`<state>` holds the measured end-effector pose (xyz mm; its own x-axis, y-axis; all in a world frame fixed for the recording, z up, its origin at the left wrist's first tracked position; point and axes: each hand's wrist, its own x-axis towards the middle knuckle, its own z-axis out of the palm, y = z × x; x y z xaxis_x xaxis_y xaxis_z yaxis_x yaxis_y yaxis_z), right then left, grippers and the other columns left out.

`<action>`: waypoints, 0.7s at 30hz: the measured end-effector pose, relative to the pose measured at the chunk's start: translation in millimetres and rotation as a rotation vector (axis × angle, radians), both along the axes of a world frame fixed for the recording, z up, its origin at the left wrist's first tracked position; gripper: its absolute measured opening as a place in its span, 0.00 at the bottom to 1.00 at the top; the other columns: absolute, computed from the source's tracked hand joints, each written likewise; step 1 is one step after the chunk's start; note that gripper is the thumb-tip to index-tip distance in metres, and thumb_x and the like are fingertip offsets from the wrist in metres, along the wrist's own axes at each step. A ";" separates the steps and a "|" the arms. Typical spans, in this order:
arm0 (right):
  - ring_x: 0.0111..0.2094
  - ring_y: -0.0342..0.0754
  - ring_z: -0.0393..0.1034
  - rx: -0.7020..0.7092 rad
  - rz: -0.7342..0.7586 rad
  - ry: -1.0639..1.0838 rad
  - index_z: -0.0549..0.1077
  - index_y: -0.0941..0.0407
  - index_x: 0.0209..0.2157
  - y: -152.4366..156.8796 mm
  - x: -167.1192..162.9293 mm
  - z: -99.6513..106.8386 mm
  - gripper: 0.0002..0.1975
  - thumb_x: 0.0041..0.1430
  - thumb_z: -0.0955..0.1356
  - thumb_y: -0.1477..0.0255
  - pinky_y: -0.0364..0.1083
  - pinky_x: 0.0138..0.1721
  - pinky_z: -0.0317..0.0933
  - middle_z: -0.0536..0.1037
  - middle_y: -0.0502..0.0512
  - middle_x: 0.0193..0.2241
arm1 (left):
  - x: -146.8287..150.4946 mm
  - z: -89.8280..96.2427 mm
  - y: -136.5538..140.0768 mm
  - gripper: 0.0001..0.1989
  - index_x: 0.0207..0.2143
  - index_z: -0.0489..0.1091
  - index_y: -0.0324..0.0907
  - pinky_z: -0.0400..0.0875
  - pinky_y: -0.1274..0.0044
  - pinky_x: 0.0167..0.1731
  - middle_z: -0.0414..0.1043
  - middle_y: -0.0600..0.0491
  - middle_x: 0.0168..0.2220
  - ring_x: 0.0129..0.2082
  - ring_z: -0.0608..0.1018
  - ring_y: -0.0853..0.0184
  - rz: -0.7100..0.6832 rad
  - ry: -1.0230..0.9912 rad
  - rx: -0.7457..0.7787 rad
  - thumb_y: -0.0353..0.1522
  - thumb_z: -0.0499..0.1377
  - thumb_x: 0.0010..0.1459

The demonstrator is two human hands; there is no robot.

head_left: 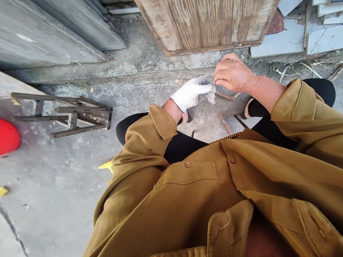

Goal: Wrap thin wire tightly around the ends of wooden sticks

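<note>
The grey concrete floor [64, 192] is biggest. Past it is a worn brown wooden board [209, 25]. A dark wooden frame [77, 114] sits off to the left. The left hand [197, 92] wears a white cloth glove [184, 95], near the bare right hand [235, 75]. Both hands' fingers are bent; I can't tell what they hold. A bent brown rod [229, 97] is just below the right hand.
</note>
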<state>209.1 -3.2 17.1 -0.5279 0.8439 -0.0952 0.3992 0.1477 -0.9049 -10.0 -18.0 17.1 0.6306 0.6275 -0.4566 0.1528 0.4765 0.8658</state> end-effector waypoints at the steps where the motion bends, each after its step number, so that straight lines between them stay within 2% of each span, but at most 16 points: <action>1: 0.51 0.54 0.66 0.007 -0.004 -0.023 0.73 0.49 0.26 -0.9 -1.2 1.4 0.08 0.57 0.72 0.68 0.57 0.69 0.46 0.77 0.56 0.33 | 0.2 0.4 -0.1 0.09 0.33 0.73 0.39 0.76 0.70 0.38 0.75 0.51 0.25 0.27 0.81 0.65 -0.015 0.022 0.052 0.35 0.64 0.62; 3: 0.47 0.54 0.69 -0.056 -0.055 -0.075 0.70 0.51 0.23 -3.4 -4.8 1.4 0.11 0.57 0.73 0.70 0.57 0.62 0.58 0.75 0.56 0.30 | 0.2 -0.6 0.0 0.08 0.34 0.73 0.38 0.75 0.71 0.38 0.76 0.49 0.26 0.29 0.81 0.64 -0.039 0.102 0.207 0.34 0.61 0.64; 5: 0.41 0.53 0.71 -0.225 -0.158 -0.061 0.67 0.53 0.22 -6.7 -9.9 -3.6 0.14 0.57 0.74 0.70 0.53 0.48 0.67 0.70 0.54 0.24 | -0.1 -3.5 0.1 0.07 0.36 0.74 0.38 0.74 0.71 0.39 0.78 0.47 0.30 0.33 0.82 0.62 -0.075 0.281 0.475 0.33 0.59 0.64; 8: 0.26 0.45 0.64 -0.557 -0.306 0.051 0.67 0.56 0.23 -12.6 -18.2 -15.1 0.16 0.58 0.75 0.72 0.45 0.29 0.62 0.64 0.50 0.19 | -0.7 -9.4 -1.2 0.09 0.40 0.76 0.37 0.73 0.70 0.46 0.80 0.45 0.38 0.44 0.82 0.57 -0.192 0.640 0.906 0.33 0.58 0.65; 9: 0.23 0.42 0.60 -0.655 -0.332 0.089 0.67 0.56 0.23 -14.2 -20.2 -17.5 0.16 0.58 0.75 0.73 0.44 0.26 0.59 0.63 0.49 0.18 | -1.1 -11.6 -2.0 0.11 0.42 0.76 0.37 0.73 0.69 0.48 0.80 0.45 0.41 0.47 0.82 0.56 -0.241 0.729 0.998 0.34 0.57 0.67; 11: 0.21 0.39 0.56 -0.772 -0.338 0.133 0.67 0.57 0.23 -14.8 -21.5 -19.3 0.15 0.58 0.75 0.75 0.42 0.24 0.56 0.64 0.49 0.18 | -2.5 -15.9 -3.4 0.13 0.45 0.77 0.37 0.72 0.69 0.50 0.80 0.44 0.43 0.48 0.82 0.57 -0.317 0.815 1.083 0.34 0.54 0.70; 13: 0.22 0.40 0.59 -0.743 -0.294 0.105 0.69 0.58 0.25 -9.9 -17.8 -20.6 0.14 0.61 0.74 0.75 0.42 0.27 0.59 0.67 0.50 0.20 | -5.0 -19.4 -3.7 0.15 0.48 0.76 0.38 0.72 0.70 0.50 0.80 0.45 0.45 0.48 0.82 0.58 -0.335 0.842 1.102 0.35 0.52 0.71; 16: 0.28 0.42 0.65 -0.487 -0.215 -0.089 0.73 0.58 0.28 7.2 -2.0 -38.3 0.12 0.66 0.72 0.72 0.43 0.34 0.62 0.70 0.51 0.23 | -11.5 -20.6 -1.1 0.16 0.51 0.77 0.40 0.72 0.70 0.49 0.80 0.46 0.46 0.47 0.82 0.58 -0.388 0.890 1.033 0.35 0.53 0.71; 18: 0.28 0.42 0.64 -0.339 -0.180 -0.295 0.72 0.58 0.26 18.6 12.6 -66.2 0.14 0.67 0.71 0.72 0.44 0.36 0.61 0.68 0.49 0.22 | -18.1 -18.3 1.4 0.15 0.50 0.79 0.40 0.72 0.70 0.47 0.81 0.46 0.44 0.46 0.82 0.56 -0.521 0.964 0.943 0.35 0.55 0.70; 20: 0.28 0.42 0.62 -0.311 -0.124 -0.479 0.68 0.58 0.21 23.1 25.3 -102.6 0.18 0.65 0.71 0.76 0.44 0.37 0.60 0.60 0.47 0.17 | -26.8 -14.1 2.6 0.13 0.46 0.80 0.41 0.72 0.71 0.43 0.81 0.45 0.40 0.43 0.83 0.55 -0.714 1.023 0.839 0.35 0.57 0.67; 21: 0.28 0.42 0.62 -0.301 -0.079 -0.492 0.66 0.58 0.19 22.0 29.5 -121.3 0.20 0.64 0.71 0.78 0.44 0.38 0.60 0.57 0.46 0.16 | -31.6 -11.7 2.1 0.12 0.45 0.81 0.42 0.71 0.71 0.41 0.81 0.46 0.39 0.42 0.83 0.55 -0.814 1.026 0.788 0.35 0.58 0.66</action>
